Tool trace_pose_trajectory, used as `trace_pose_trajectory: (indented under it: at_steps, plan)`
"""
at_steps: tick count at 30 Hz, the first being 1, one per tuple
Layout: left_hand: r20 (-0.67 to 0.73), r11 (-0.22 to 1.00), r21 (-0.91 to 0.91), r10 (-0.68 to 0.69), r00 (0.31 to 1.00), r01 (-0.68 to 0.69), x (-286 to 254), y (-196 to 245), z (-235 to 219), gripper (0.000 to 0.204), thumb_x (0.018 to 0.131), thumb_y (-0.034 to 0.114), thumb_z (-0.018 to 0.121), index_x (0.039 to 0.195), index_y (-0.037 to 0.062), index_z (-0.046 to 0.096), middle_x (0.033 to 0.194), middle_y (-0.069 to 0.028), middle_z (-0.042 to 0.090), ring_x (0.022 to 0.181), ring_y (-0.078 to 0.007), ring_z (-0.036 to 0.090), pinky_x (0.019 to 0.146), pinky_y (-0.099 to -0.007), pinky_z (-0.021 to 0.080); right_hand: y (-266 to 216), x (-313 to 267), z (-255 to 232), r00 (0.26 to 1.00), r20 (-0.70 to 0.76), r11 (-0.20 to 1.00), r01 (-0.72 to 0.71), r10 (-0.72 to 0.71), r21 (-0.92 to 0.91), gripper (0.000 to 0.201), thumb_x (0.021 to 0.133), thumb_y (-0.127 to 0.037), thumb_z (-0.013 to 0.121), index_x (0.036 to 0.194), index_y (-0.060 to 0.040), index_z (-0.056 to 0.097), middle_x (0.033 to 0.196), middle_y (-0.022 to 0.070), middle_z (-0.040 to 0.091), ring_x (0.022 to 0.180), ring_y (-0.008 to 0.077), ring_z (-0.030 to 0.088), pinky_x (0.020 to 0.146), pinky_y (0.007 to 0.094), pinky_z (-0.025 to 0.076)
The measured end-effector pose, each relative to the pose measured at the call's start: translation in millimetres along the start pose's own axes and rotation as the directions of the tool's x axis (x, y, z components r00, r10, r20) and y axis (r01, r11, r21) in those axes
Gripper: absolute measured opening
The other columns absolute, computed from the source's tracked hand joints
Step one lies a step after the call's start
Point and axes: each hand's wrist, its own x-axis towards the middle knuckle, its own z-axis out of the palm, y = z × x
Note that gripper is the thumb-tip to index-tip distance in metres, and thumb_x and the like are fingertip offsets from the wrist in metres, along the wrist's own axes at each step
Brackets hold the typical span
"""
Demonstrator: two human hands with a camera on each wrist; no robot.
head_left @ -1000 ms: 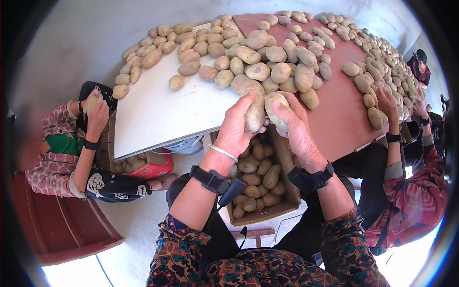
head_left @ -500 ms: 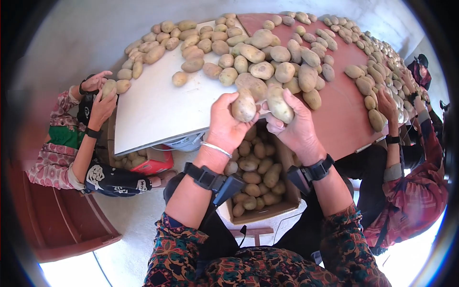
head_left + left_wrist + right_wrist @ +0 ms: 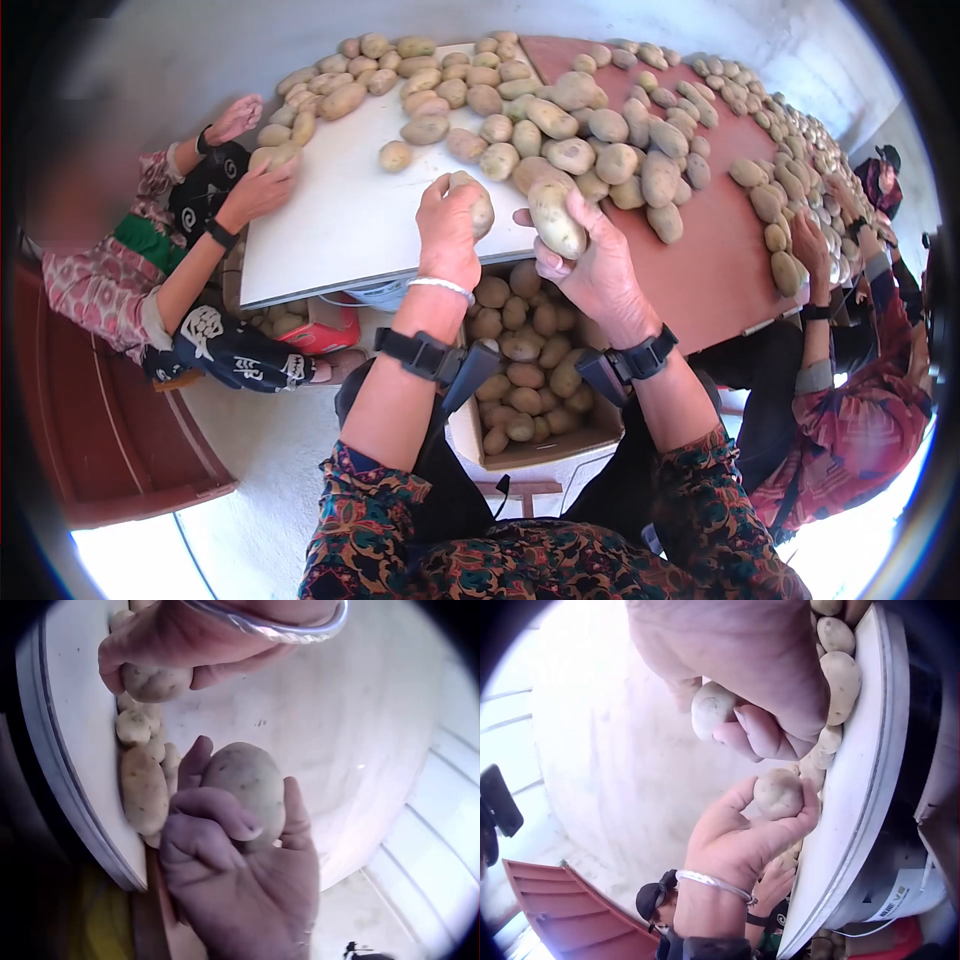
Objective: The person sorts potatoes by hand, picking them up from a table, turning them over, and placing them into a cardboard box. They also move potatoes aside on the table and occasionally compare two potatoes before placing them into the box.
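My left hand grips a potato over the front edge of the white board; the fingers cover much of it in the head view. Close by on the right, my right hand holds a longer, pale potato between thumb and curled fingers. Both potatoes are off the table, a short gap between them. The right wrist view shows the left hand's potato by its end, cupped in the fingers. In the left wrist view the right hand's potato has small dark spots.
Loose potatoes spread over the white and red boards. Below the table edge, between the knees, stands a cardboard box of potatoes. People sit at left and right, their hands among potatoes.
My hands have drawn apart, the left moving leftward and turning its potato, the right staying near the middle with its own. The person at left has brought a potato to the board's edge.
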Motion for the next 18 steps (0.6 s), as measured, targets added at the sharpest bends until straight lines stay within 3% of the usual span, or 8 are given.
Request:
trace_pose_trajectory:
  at_steps: [3, 5, 9, 12, 14, 15, 16, 18]
  plan:
    - [-0.104, 0.939, 0.302, 0.207, 0.973, -0.167, 20, -3, -6, 0.058, 0.080, 0.006, 0.066, 0.136, 0.0007, 0.051, 0.120, -0.0159, 0.060, 0.108, -0.0252, 0.060, 0.092, -0.0362, 0.048, 8, 0, 7, 0.999, -0.038, 0.991, 0.001, -0.007, -0.135, 0.054, 0.089, -0.033, 0.063, 0.135, -0.0097, 0.045, 0.113, 0.0104, 0.059, 0.068, 0.0106, 0.048, 0.054, 0.0212, 0.035]
    - [-0.052, 0.677, 0.705, 0.346, 0.937, -0.210, 44, -19, -19, 0.060, 0.080, 0.016, 0.070, 0.135, 0.0047, 0.050, 0.133, -0.0247, 0.048, 0.118, -0.0344, 0.053, 0.099, -0.0391, 0.044, 11, 2, 6, 0.999, -0.029, 0.991, -0.018, 0.015, -0.133, 0.063, 0.085, -0.028, 0.063, 0.140, -0.0090, 0.040, 0.113, 0.0086, 0.059, 0.071, 0.0107, 0.049, 0.055, 0.0209, 0.035]
    - [-0.008, 0.403, 0.904, 0.350, 0.937, -0.143, 27, -20, -17, 0.052, 0.084, 0.016, 0.065, 0.133, 0.0043, 0.052, 0.143, -0.0264, 0.040, 0.124, -0.0398, 0.048, 0.102, -0.0401, 0.042, 12, 7, 4, 0.999, 0.053, 0.997, -0.004, 0.008, -0.073, 0.064, 0.090, -0.032, 0.064, 0.143, -0.0079, 0.037, 0.114, 0.0096, 0.058, 0.071, 0.0109, 0.049, 0.056, 0.0202, 0.036]
    - [0.113, 0.215, 0.919, 0.660, 0.742, -0.331, 0, -27, -6, 0.044, 0.092, 0.021, 0.059, 0.131, 0.0014, 0.053, 0.137, -0.0228, 0.047, 0.121, -0.0367, 0.050, 0.100, -0.0392, 0.043, 10, 11, 4, 0.998, 0.030, 0.958, 0.053, -0.047, -0.282, 0.065, 0.095, -0.035, 0.060, 0.147, -0.0057, 0.034, 0.118, 0.0114, 0.058, 0.077, 0.0147, 0.055, 0.061, 0.0236, 0.042]
    - [0.141, 0.772, 0.453, 0.432, 0.891, -0.446, -33, -16, 3, 0.046, 0.100, 0.037, 0.048, 0.127, 0.0006, 0.056, 0.116, -0.0112, 0.060, 0.112, -0.0254, 0.057, 0.097, -0.0420, 0.046, 13, 7, 7, 0.994, -0.011, 0.871, 0.087, -0.106, -0.484, 0.065, 0.098, -0.036, 0.057, 0.149, -0.0041, 0.032, 0.122, 0.0129, 0.059, 0.083, 0.0185, 0.060, 0.065, 0.0272, 0.047]
    - [0.136, 0.774, 0.447, 0.437, 0.889, -0.449, -35, -22, 2, 0.046, 0.100, 0.037, 0.048, 0.127, 0.0006, 0.056, 0.116, -0.0112, 0.060, 0.112, -0.0254, 0.057, 0.097, -0.0420, 0.046, 17, 4, 10, 0.984, 0.021, 0.702, 0.140, -0.175, -0.699, 0.062, 0.100, -0.035, 0.054, 0.148, -0.0015, 0.035, 0.123, 0.0154, 0.060, 0.090, 0.0234, 0.063, 0.072, 0.0314, 0.050]
    - [0.063, 0.956, 0.163, 0.235, 0.970, -0.242, -34, -29, 0, 0.046, 0.101, 0.040, 0.046, 0.125, 0.0022, 0.056, 0.112, -0.0104, 0.061, 0.108, -0.0235, 0.059, 0.091, -0.0402, 0.049, 19, 2, 13, 0.970, 0.074, 0.475, 0.181, -0.233, -0.861, 0.059, 0.101, -0.034, 0.052, 0.146, 0.0011, 0.037, 0.124, 0.0179, 0.061, 0.098, 0.0282, 0.066, 0.080, 0.0357, 0.052]
    - [0.007, 0.937, -0.317, -0.154, 0.988, 0.148, -43, -18, 1, 0.042, 0.100, 0.043, 0.043, 0.118, 0.0064, 0.053, 0.101, -0.0093, 0.063, 0.092, -0.0195, 0.062, 0.074, -0.0321, 0.054, 20, 0, 18, 0.944, 0.195, 0.322, 0.277, -0.265, -0.905, 0.053, 0.102, -0.033, 0.051, 0.141, 0.0022, 0.043, 0.121, 0.0206, 0.063, 0.102, 0.0315, 0.066, 0.086, 0.0372, 0.051]
